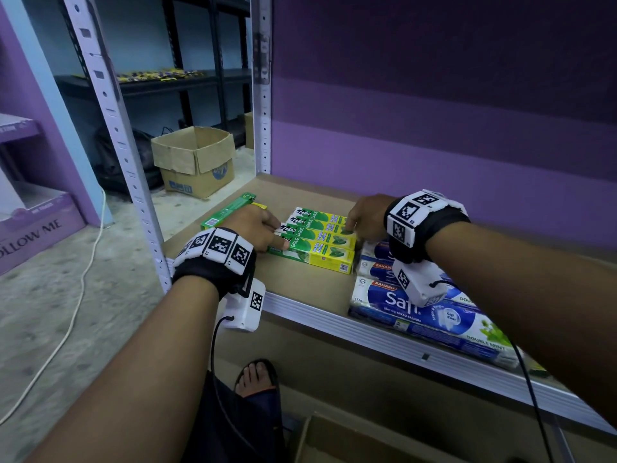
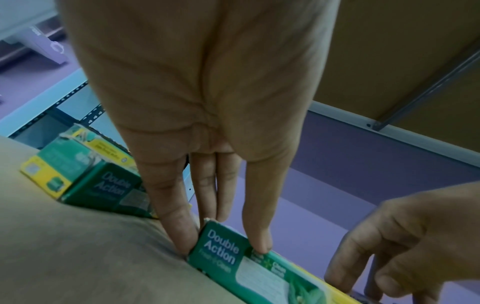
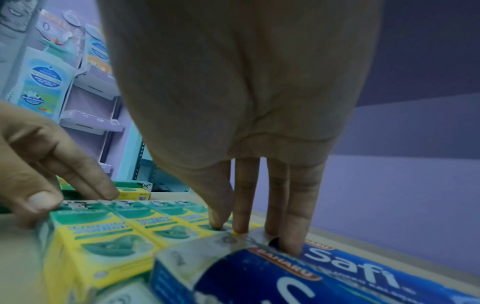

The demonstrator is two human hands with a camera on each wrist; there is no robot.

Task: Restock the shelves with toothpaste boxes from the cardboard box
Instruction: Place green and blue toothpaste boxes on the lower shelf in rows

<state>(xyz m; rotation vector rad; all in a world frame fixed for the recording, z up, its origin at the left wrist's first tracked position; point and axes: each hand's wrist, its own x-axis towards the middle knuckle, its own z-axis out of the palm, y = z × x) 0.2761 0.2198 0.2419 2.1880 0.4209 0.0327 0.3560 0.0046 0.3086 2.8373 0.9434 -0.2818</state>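
Several green and yellow toothpaste boxes lie side by side in a row on the brown shelf board. My left hand presses straight fingers against the row's left ends, with the thumb on the nearest box's top. At the row's right ends, the straight fingertips of my right hand touch the boxes. One more green toothpaste box lies behind the left hand. An open cardboard box stands on the floor below the shelf.
Blue and white Safi toothpaste packs lie right of the row, under my right wrist. A white shelf upright stands at the left. Another cardboard box sits on the floor beyond it. A purple wall backs the shelf.
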